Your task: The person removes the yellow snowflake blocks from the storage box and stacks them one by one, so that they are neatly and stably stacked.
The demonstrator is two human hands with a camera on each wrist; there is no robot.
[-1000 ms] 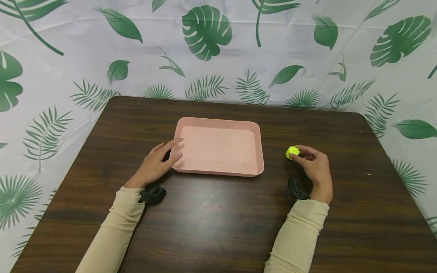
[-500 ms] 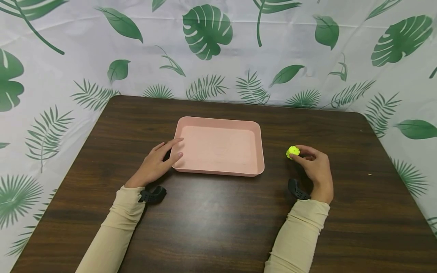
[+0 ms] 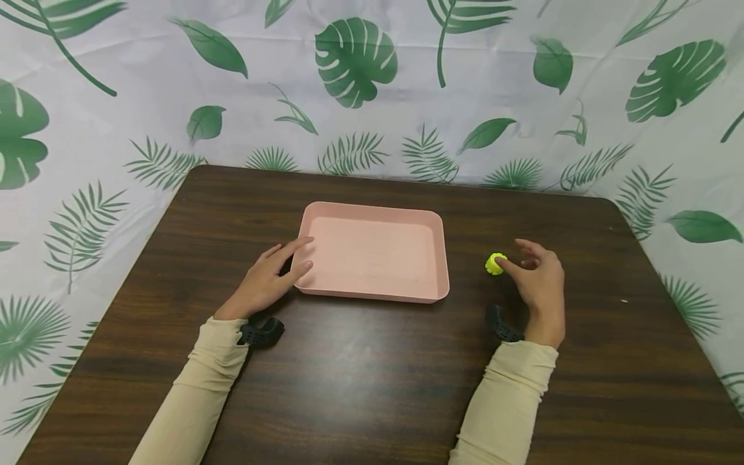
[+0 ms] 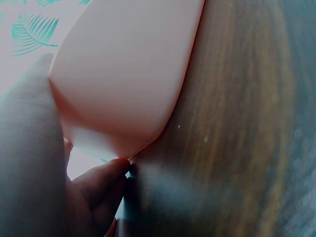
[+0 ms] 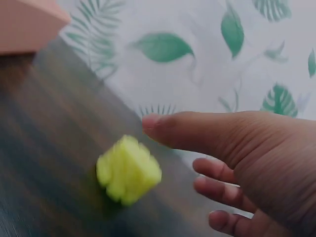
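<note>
The pink tray (image 3: 372, 248) lies on the table, its inside bare. My left hand (image 3: 264, 281) holds it at the left side; in the head view thumb and forefinger reach over the rim. The left wrist view shows other fingertips (image 4: 121, 165) against the tray's outer lower edge. Right of the tray sits a small bright yellow block (image 5: 129, 170) with notched edges, resting on the wood. My right hand (image 3: 539, 284) hovers beside it, thumb and fingers spread apart. In the right wrist view a gap shows between the thumb (image 5: 192, 129) and the block.
The dark wooden table (image 3: 360, 374) meets a white cloth with green leaf prints (image 3: 372, 129) at its back edge. A tiny pale speck (image 3: 624, 301) lies on the wood at the right. Each wrist carries a black camera mount (image 3: 261, 332).
My right hand has let go of the yellow block, its fingers parting and drawing back slightly to the right. The left hand and the tray have stayed in place.
</note>
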